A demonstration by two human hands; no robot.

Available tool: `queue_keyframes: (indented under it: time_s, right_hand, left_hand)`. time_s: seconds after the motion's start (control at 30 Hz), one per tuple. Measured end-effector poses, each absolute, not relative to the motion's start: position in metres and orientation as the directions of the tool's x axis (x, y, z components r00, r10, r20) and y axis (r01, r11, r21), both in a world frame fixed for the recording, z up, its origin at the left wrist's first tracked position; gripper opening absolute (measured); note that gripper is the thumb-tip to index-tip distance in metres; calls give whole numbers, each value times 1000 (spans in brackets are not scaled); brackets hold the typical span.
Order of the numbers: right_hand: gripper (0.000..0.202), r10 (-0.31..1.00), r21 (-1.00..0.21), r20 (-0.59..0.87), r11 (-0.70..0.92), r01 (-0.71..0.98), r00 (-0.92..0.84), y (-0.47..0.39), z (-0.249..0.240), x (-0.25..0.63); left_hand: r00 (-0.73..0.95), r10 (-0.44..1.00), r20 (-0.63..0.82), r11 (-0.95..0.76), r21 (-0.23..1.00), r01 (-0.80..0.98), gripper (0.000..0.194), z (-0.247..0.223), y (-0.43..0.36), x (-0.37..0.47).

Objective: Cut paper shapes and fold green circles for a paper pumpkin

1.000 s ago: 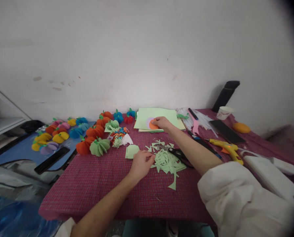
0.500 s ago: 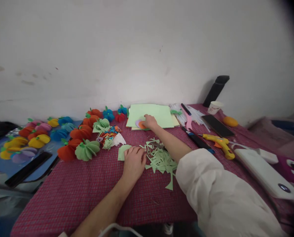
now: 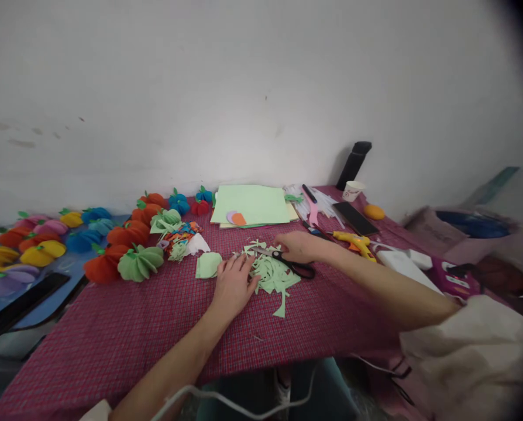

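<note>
My left hand [image 3: 234, 282] rests palm down with fingers spread, between a small light green felt piece [image 3: 208, 265] and a heap of green scraps [image 3: 272, 273]. Over the right side of that heap is my right hand [image 3: 297, 247], at the black-handled scissors [image 3: 303, 269]; its fingertips are partly hidden, so its grip is unclear. The scissor blades point left across the scraps. Behind the hands, a purple and an orange round piece [image 3: 238, 218] lie on light green sheets [image 3: 255, 204].
Colourful felt pumpkins [image 3: 141, 262] stand at the left, beside mixed scraps [image 3: 185, 237]. At the right are a yellow glue gun [image 3: 355, 242], a black phone [image 3: 355, 218], a paper cup [image 3: 353, 190], an orange fruit [image 3: 374, 211] and a white device [image 3: 404, 270].
My right hand has moved from the round pieces on the sheets back to the scissors at the scrap heap. The camera view has shifted to the right.
</note>
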State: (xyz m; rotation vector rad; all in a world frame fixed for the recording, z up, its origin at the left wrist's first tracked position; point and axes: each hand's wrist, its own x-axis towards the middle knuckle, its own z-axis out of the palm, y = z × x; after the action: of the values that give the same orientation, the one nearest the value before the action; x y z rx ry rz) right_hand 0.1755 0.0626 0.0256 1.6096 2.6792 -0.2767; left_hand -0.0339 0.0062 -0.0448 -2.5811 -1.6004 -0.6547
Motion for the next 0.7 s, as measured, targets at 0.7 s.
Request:
queue_keyframes:
  time_s: [0.7]
  right_hand:
    - [61,969,-416,-54,197,888,-240,33,-15,247]
  left_hand:
    - [270,940,210,-309,185,933,56,-50,48,-10]
